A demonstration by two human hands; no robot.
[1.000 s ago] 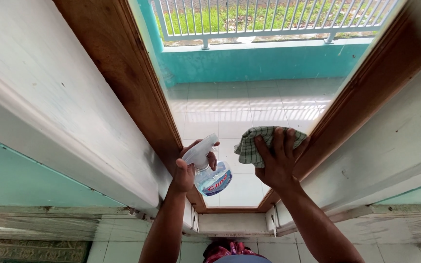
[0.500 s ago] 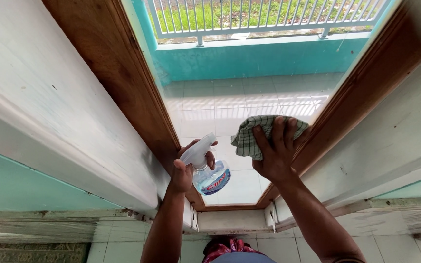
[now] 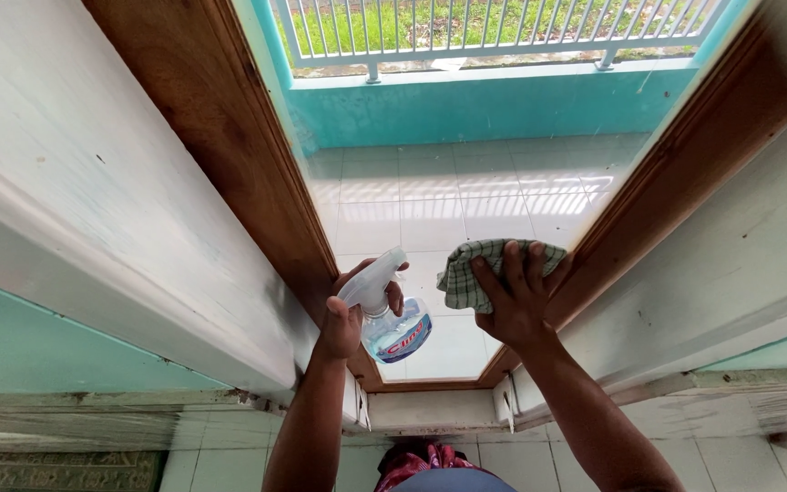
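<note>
I look down along a tall window pane (image 3: 448, 196) set in a brown wooden frame (image 3: 248, 173). My left hand (image 3: 350, 314) grips a clear spray bottle (image 3: 393, 330) with a white trigger head and blue liquid, held close to the lower left of the glass. My right hand (image 3: 514, 296) presses a green-and-white checked cloth (image 3: 466, 273) flat against the glass near the right frame edge, fingers spread over it.
White painted wall panels (image 3: 93, 210) flank the frame on both sides. Through the glass I see a white-tiled porch floor, a turquoise low wall (image 3: 485, 105) and a white railing (image 3: 466, 36) with grass beyond. Pale floor tiles (image 3: 229, 465) lie below.
My right hand with the cloth slid up the glass, then came back down toward the lower right. The left hand and bottle stayed nearly still.
</note>
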